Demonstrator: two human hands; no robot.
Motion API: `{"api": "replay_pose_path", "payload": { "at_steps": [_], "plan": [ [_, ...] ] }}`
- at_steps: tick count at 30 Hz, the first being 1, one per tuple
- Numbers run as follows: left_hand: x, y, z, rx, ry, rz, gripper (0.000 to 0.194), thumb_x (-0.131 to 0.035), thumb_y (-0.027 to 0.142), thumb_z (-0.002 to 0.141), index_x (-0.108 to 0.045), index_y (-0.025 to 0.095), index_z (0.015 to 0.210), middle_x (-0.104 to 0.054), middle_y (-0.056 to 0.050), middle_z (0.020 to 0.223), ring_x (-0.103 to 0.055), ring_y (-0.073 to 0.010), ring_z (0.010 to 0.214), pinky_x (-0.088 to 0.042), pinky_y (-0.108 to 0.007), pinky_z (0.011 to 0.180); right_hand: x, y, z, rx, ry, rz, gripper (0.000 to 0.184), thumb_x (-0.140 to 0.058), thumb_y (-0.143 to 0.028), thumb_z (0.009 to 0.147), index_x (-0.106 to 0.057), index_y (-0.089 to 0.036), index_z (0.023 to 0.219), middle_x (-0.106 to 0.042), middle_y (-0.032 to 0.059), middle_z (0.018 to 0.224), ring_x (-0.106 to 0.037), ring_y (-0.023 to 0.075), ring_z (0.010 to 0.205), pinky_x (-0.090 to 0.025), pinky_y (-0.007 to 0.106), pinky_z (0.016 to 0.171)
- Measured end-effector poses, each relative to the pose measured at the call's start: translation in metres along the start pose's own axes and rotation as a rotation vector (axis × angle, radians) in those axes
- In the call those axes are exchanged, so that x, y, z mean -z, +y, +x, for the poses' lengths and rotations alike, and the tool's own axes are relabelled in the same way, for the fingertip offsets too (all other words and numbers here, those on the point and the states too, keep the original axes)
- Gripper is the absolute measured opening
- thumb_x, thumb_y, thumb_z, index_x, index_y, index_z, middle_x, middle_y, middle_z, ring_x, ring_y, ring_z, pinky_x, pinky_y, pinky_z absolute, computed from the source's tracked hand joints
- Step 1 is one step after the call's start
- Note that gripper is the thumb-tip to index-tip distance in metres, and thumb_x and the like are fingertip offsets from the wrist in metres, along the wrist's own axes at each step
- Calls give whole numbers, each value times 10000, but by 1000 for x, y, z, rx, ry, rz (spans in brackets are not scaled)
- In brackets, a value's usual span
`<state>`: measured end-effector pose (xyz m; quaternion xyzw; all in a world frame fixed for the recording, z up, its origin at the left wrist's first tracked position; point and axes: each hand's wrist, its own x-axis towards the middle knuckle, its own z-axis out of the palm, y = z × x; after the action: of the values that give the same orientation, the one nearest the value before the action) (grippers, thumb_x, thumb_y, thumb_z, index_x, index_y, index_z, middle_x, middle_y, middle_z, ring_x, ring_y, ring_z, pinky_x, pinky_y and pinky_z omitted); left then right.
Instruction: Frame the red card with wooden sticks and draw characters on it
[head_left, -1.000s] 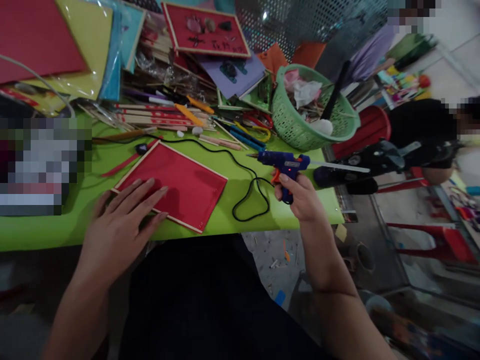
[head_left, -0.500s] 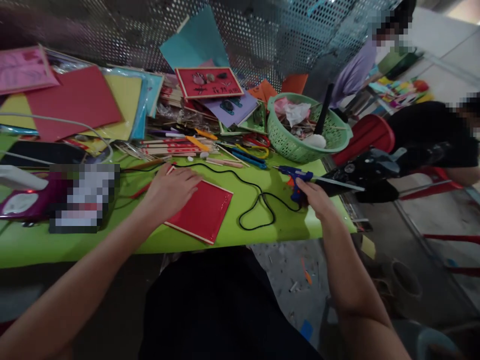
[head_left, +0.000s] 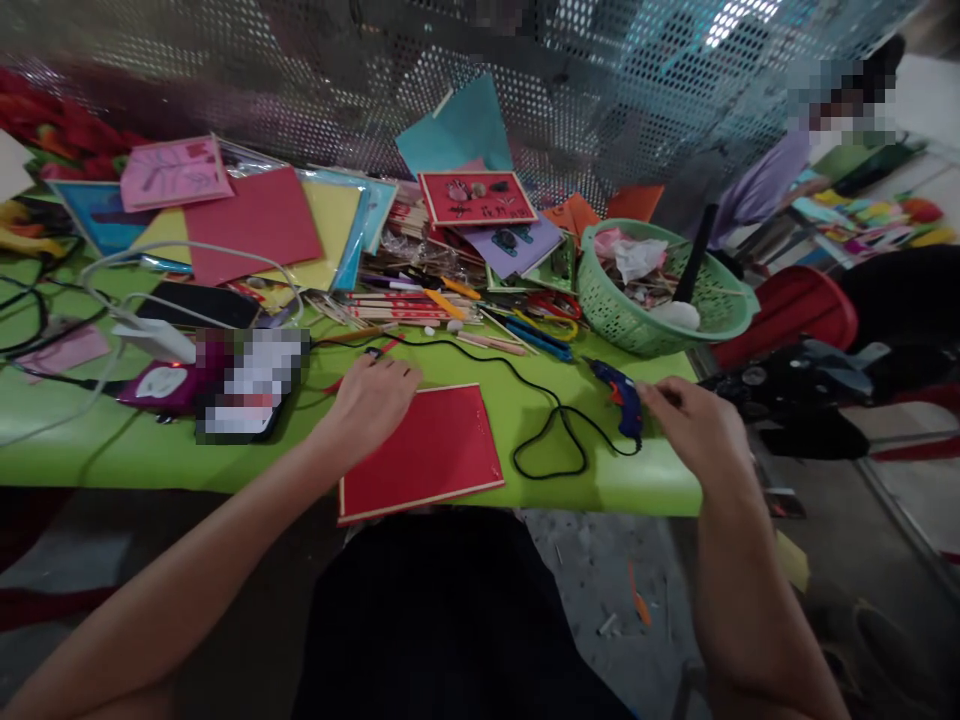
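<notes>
My left hand [head_left: 373, 400] grips the upper left part of a red rectangular board [head_left: 431, 445], covering that corner. Pale wooden strips edge the board, and shiny clear marks run along its right side. To the right, a blue hot glue gun [head_left: 622, 400] with an orange trigger lies on the green tabletop. My right hand [head_left: 697, 420] is at the gun's rear end, thumb and fingers bent together against it. The rear of the gun is partly hidden by the fingers. A black cord [head_left: 551, 472] from the gun loops between the gun and the board.
A green basket [head_left: 660, 325] of scraps stands at the back right. Wooden sticks, scissors and pens lie behind the board, near coloured papers [head_left: 251, 225] and a framed red picture [head_left: 478, 198]. Left are a phone [head_left: 255, 385] and a purple power adapter [head_left: 169, 385]. People are at right.
The red board has turned, so its lower edge now runs nearly along the table edge. My right hand has shifted right toward the glue gun's rear. The whole view has swung left.
</notes>
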<state>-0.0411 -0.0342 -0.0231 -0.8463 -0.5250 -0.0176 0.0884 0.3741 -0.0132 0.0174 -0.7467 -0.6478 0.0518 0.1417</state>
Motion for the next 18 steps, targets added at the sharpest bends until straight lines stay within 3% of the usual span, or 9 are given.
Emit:
{"api": "replay_pose_path", "payload": {
  "at_steps": [5,8,14,16,18],
  "plan": [
    [8,-2,-29,157,-88,6,267,-405,154,981,-664,178,921,-717,-111,872,-711,-271,850,-453,-388,739,-8,-30,1,93,-31,74,463,-548,-674,890,-657,-238,782,-663,33,667,-567,212,616,-344,332,595],
    [9,-4,-42,242,-133,-32,253,-408,179,983,-655,190,928,-726,-111,890,-721,-289,872,-466,-408,761,-18,-49,-4,233,-58,121,395,-571,-598,921,-650,-229,802,-675,32,704,-590,207,639,-374,328,617],
    [5,-13,-54,321,-202,-86,219,-408,178,967,-623,193,1006,-760,-105,1017,-734,-296,881,-474,-418,785,-46,-79,-21,682,-415,316,214,-510,-336,1018,-693,-233,1060,-713,81,1093,-675,230,1023,-497,343,898],
    [6,-14,-54,341,-215,-85,218,-410,190,967,-616,192,1037,-764,-109,1026,-735,-295,848,-471,-412,765,-52,-80,-22,727,-460,281,225,-486,-313,1031,-691,-231,1078,-689,93,1144,-667,233,1070,-496,357,943],
    [8,-14,-54,357,-228,-91,217,-418,201,966,-612,189,1062,-768,-115,1018,-735,-291,837,-469,-401,760,-55,-76,-21,673,-439,180,236,-480,-326,1036,-685,-216,998,-676,95,1095,-675,232,1000,-505,356,889]
  ]
}}
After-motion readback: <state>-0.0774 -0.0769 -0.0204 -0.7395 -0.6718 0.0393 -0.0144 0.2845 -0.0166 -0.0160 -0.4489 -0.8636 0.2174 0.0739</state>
